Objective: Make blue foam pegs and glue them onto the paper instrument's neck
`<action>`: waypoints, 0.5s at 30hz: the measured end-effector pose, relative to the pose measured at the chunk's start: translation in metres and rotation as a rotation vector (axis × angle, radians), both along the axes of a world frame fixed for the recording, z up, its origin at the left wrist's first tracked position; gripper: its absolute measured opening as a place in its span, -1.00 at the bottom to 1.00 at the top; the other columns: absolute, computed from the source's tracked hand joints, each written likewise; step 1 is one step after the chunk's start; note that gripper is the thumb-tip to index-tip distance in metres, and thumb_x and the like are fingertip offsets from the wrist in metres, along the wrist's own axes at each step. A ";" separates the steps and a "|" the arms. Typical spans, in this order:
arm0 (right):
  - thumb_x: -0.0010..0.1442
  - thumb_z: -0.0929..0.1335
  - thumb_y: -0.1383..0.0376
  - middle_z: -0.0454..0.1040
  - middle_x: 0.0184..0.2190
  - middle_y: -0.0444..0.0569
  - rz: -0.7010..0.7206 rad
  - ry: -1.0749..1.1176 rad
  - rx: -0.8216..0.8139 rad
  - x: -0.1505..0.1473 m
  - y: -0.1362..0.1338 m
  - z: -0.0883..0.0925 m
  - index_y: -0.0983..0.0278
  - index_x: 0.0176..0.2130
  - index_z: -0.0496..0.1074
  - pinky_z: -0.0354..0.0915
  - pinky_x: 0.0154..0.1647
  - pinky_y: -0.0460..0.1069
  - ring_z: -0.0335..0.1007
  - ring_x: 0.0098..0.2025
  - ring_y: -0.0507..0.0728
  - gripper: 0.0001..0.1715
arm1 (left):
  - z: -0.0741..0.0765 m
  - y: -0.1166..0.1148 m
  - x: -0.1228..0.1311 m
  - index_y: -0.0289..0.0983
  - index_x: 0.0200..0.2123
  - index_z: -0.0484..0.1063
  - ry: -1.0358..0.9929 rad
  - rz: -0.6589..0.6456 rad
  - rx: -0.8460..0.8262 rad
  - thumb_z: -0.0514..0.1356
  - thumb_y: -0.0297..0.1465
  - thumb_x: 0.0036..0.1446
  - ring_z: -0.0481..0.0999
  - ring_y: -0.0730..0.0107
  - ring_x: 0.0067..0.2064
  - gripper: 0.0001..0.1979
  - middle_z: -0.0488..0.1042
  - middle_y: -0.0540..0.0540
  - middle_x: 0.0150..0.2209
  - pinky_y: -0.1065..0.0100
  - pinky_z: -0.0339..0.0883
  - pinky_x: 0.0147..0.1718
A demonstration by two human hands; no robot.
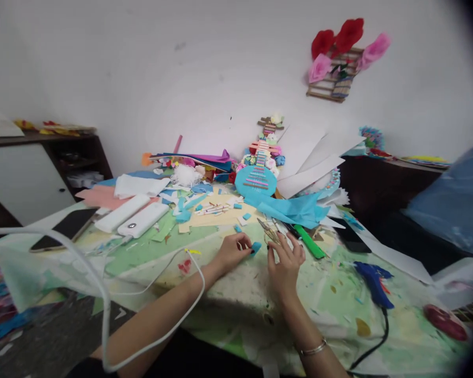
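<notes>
My left hand (232,254) pinches a small blue piece of paper (256,248) between thumb and fingertips, just above the table's front edge. Right of it, my right hand (287,260) is held with its fingers apart and no object visible in them. Beyond the right fingers lie scissors (268,230) and a green-handled tool (309,242), possibly a cutter. Several small blue paper pieces (246,216) and a bundle of thin rolled paper sticks (213,209) lie on a cream sheet (197,220) farther back.
A blue glue gun (374,283) with a black cord lies at right, near a dark phone (350,234). White power banks (142,219) and another phone (65,229) are at left. A white cable (104,294) loops across my left arm. A blue paper-decorated instrument model (256,181) leans at the back.
</notes>
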State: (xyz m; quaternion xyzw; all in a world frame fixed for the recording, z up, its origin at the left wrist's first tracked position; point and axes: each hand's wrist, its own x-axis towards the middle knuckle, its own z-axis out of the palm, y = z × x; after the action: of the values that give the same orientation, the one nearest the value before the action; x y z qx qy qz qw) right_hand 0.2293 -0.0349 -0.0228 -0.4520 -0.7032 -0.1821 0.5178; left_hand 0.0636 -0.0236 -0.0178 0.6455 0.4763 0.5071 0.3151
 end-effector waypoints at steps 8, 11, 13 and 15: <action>0.14 0.28 0.43 0.46 -0.03 0.08 -0.037 0.126 0.046 0.000 -0.010 0.007 0.14 -0.21 0.44 0.02 -0.03 0.36 0.23 0.00 0.38 -0.75 | 0.005 -0.001 0.003 -0.26 -0.55 0.40 0.069 0.045 0.039 0.24 -0.49 -0.16 0.30 0.48 -0.52 -0.95 0.39 0.05 -0.57 0.42 0.17 -0.50; 0.16 0.28 0.40 0.46 -0.07 0.09 -0.029 0.152 0.050 0.000 -0.010 0.007 0.14 -0.23 0.45 0.06 -0.07 0.31 0.27 -0.07 0.35 -0.78 | 0.006 -0.002 0.004 -0.25 -0.56 0.41 0.080 0.054 0.059 0.24 -0.48 -0.16 0.33 0.45 -0.50 -0.95 0.41 0.04 -0.56 0.40 0.19 -0.48; 0.19 0.26 0.38 0.46 -0.17 0.10 -0.020 0.172 0.050 0.001 -0.009 0.007 0.16 -0.21 0.45 0.11 -0.13 0.24 0.34 -0.16 0.29 -0.78 | 0.006 -0.004 0.005 -0.25 -0.56 0.41 0.078 0.051 0.060 0.24 -0.49 -0.17 0.35 0.44 -0.49 -0.95 0.42 0.03 -0.56 0.39 0.21 -0.47; 0.21 0.25 0.38 0.46 -0.30 0.04 -0.004 0.173 0.055 0.001 -0.009 0.006 0.17 -0.20 0.45 0.13 -0.18 0.18 0.39 -0.25 0.23 -0.77 | 0.006 -0.004 0.005 -0.25 -0.56 0.41 0.064 0.040 0.049 0.24 -0.49 -0.17 0.38 0.43 -0.48 -0.95 0.43 0.03 -0.56 0.40 0.22 -0.47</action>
State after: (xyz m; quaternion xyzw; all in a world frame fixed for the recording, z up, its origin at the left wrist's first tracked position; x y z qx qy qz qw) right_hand 0.2303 -0.0436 -0.0165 -0.4532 -0.6498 -0.1625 0.5882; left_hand 0.0691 -0.0278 -0.0119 0.6593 0.4864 0.5040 0.2733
